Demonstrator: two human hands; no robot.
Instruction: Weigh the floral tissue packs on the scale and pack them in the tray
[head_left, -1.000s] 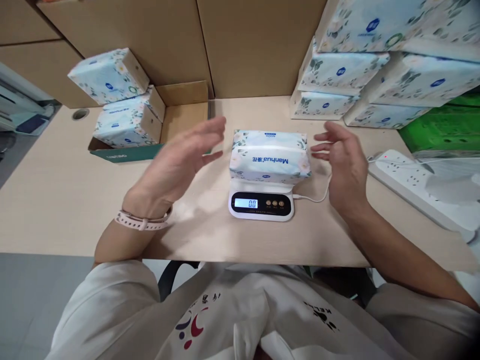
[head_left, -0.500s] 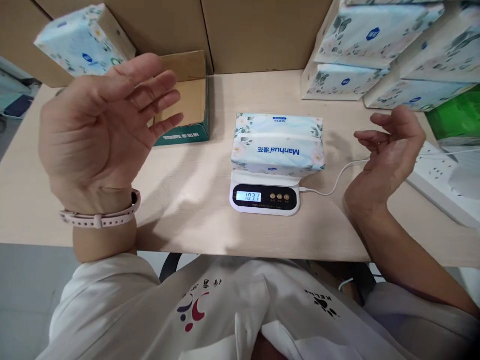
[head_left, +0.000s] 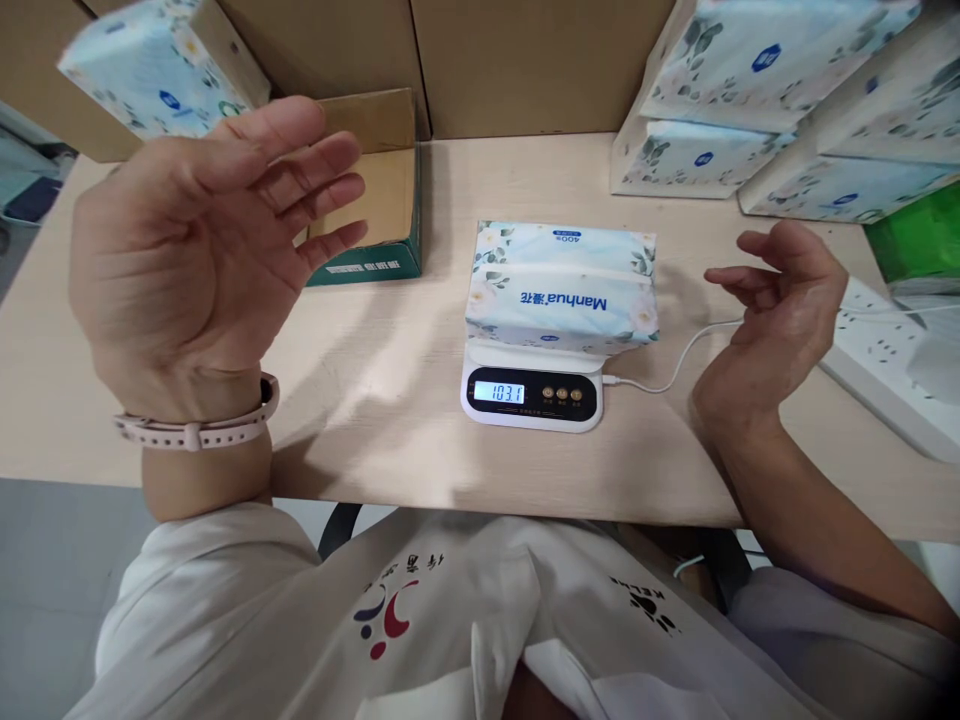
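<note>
A pack of tissues (head_left: 562, 285), pale blue with flowers and "Manhua" lettering, lies on a white digital scale (head_left: 532, 410) whose lit display reads 103.1. My left hand (head_left: 202, 230) is raised at the left, palm showing and fingers apart, holding nothing. It hides part of an open cardboard box (head_left: 367, 258) with green sides behind it. To the right of the scale, my right hand (head_left: 780, 310) is held up with loosely curled fingers, empty and apart from the pack. It is nearest to the white cable (head_left: 667, 385) plugged into the scale.
Several tissue packs (head_left: 705, 160) are stacked at the back right, beside a green object (head_left: 915, 230). A white power strip (head_left: 885, 370) lies at the right. Another tissue pack (head_left: 157, 75) sits at the back left. Brown cardboard (head_left: 540, 70) walls off the table's far side.
The view has shifted slightly. Both hands stay raised and empty in nearly the same pose. The pack rests on the scale and the reading is unchanged.
</note>
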